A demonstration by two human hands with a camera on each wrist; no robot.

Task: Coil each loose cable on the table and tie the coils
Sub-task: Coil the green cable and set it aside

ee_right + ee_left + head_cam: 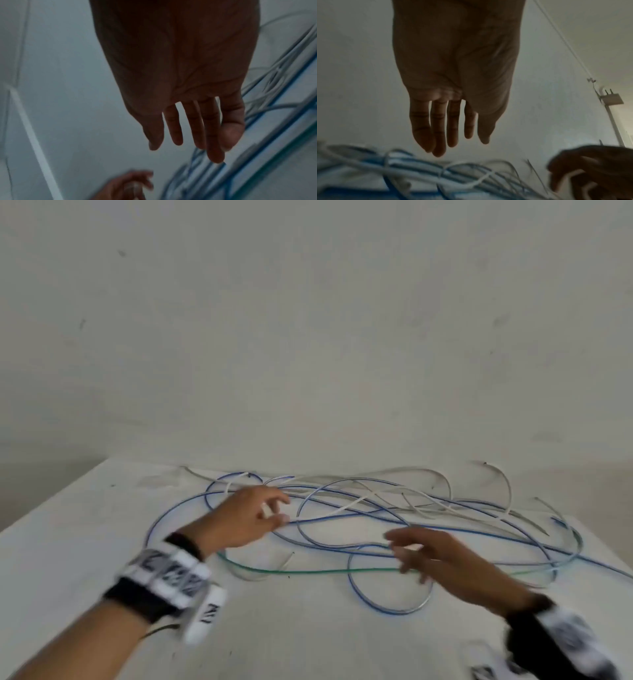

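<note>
Both hands, left hand [245, 517] and right hand [445, 559], hover empty with fingers loosely spread over uncoiled cables on the white table [85, 542]: one thin green cable [308, 571], tangled blue cables [370, 597] and white cables [352, 503], count unclear.

left hand [453, 67] fingers [438, 128] straight | above blurred blue-white cables [419, 175] | right hand [594, 169] lower right
</note>
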